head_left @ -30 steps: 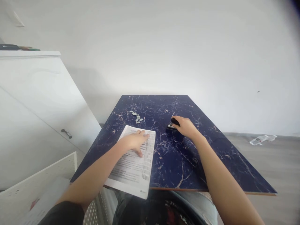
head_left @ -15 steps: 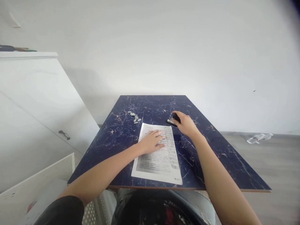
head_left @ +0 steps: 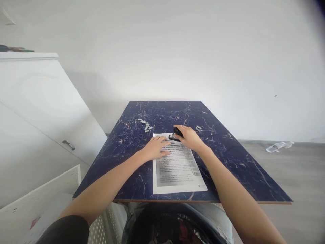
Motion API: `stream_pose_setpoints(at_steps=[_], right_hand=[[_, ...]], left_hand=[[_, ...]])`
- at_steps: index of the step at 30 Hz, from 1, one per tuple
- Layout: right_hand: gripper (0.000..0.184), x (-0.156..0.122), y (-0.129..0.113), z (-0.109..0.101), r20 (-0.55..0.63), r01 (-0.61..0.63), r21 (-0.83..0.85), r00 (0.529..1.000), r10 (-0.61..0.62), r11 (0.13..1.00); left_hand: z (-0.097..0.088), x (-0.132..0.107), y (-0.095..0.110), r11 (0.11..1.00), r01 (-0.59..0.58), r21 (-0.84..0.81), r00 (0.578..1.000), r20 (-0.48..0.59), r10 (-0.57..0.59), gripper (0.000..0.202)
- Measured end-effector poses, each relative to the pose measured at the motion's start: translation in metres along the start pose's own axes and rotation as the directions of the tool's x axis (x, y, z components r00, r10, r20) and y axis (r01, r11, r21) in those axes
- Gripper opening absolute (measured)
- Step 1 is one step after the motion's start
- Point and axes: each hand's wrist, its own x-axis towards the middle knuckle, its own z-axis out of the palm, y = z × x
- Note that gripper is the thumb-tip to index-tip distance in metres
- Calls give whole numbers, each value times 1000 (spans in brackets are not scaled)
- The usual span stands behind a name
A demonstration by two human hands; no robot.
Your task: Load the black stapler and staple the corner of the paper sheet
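Note:
A printed sheet of paper (head_left: 175, 173), perhaps with others beneath it, lies on the dark blue marbled table (head_left: 122, 176) in front of me. My left hand (head_left: 156, 148) rests flat on its upper left part with the fingers spread. In my right hand (head_left: 189, 137) is a small black stapler (head_left: 173, 137), the fingers wrapped around it. Its front end is over the top edge of the paper, close to my left fingertips. Whether the stapler's jaws are pressed together cannot be made out.
Several small silvery pieces, like staple strips (head_left: 145, 126), lie at the table's left; a smaller pile (head_left: 198, 128) lies beyond my right wrist. A white cabinet (head_left: 45, 112) stands at the left. A clear plastic bottle (head_left: 276, 146) lies on the floor at the right.
My right hand has brought the stapler left onto the paper's top edge. The paper has turned slightly, its lower end shifting right. My left hand has slid left. The right-hand pile has come into view.

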Motion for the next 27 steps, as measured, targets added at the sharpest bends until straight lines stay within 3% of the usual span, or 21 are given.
stream_pose_setpoints(at_steps=[3,7,11,14,17,19,22,27], right_hand=[[46,0,-1,2,42,12,12,999,-13,1000],[45,1,-2,7,87,41,28,995,-43,999],[44,2,-1,14,93,86,55,991,-91,995],[43,3,1,17,100,103,63,989,-109,993],[44,5,2,18,111,86,72,989,-94,994],[44,5,3,17,117,72,85,990,-81,994],[41,5,2,14,122,48,117,991,-63,992],[37,5,-1,9,68,20,181,997,-33,983]], left_hand=[[4,3,3,999,16,-42,999,-30,-18,41],[5,4,1,975,160,-157,982,-75,-173,40],[-1,5,-4,960,217,-175,948,-198,-250,27],[-13,3,-19,955,275,-112,876,-380,-297,4],[-23,0,-45,923,381,-42,793,-499,-350,6],[-25,-2,-60,902,432,-11,772,-513,-375,6],[-21,-1,-69,910,414,-3,789,-498,-360,8],[-14,4,-49,987,160,-34,881,-446,-158,16]])
